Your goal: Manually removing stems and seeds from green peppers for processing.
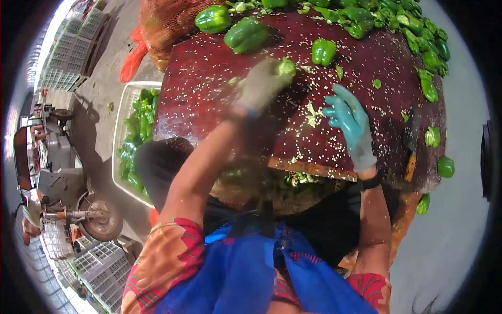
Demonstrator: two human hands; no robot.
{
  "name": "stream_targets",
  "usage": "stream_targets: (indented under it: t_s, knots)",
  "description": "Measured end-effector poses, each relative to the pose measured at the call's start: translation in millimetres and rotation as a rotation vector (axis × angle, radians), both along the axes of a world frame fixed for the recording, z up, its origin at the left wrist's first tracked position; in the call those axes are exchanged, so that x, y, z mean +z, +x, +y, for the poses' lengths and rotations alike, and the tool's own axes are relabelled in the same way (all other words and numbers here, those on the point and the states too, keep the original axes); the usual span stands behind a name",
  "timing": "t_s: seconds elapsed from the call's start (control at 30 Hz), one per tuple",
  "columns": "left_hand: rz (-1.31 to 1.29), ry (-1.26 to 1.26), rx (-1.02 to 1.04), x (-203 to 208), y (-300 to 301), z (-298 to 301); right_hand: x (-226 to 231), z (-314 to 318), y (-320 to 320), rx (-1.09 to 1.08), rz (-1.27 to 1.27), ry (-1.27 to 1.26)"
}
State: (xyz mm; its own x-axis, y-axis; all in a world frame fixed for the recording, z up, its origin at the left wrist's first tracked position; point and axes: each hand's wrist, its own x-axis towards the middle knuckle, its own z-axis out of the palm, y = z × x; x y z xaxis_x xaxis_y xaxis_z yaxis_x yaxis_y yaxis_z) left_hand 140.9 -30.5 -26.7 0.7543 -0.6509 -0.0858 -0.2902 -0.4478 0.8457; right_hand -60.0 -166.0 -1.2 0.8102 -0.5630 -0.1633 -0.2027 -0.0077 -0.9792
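Observation:
My left hand, in a pale glove, is smeared by motion over the dark red tabletop. A light green pepper piece shows at its fingertips; whether the fingers grip it, I cannot make out. My right hand, in a teal-coated glove, hovers over the board with fingers apart and nothing in them. Pale pepper scraps lie just left of it. Beyond the hands are a whole green bell pepper and two larger ones. White seeds are strewn across the surface.
Green peppers are heaped along the far right edge. A knife with a wooden handle lies at the right. At left stands a white crate of green pieces, below a red mesh sack. A three-wheeled vehicle and stacked crates are farther left.

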Motion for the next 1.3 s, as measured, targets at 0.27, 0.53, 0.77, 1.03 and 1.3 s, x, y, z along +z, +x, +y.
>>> stream_targets:
  t_s: [0.27, 0.53, 0.77, 1.03, 1.3]
  knots:
    - [0.144, -0.232, -0.325, 20, -67, 3, 8, 1, -1, 0.184, 0.051, -0.391]
    - [0.162, -0.207, -0.417, 30, -94, 12, -2, -12, -3, 0.35, 0.139, -0.499]
    - [0.053, 0.17, -0.176, 23, -105, 20, -27, -4, 0, 0.334, 0.068, -0.097]
    - [0.079, -0.126, -0.284, 31, -106, 36, -8, -8, -3, 0.338, 0.295, -0.516]
    - [0.269, -0.037, -0.37, 37, -113, 46, -20, 7, -12, 0.572, 0.008, -0.267]
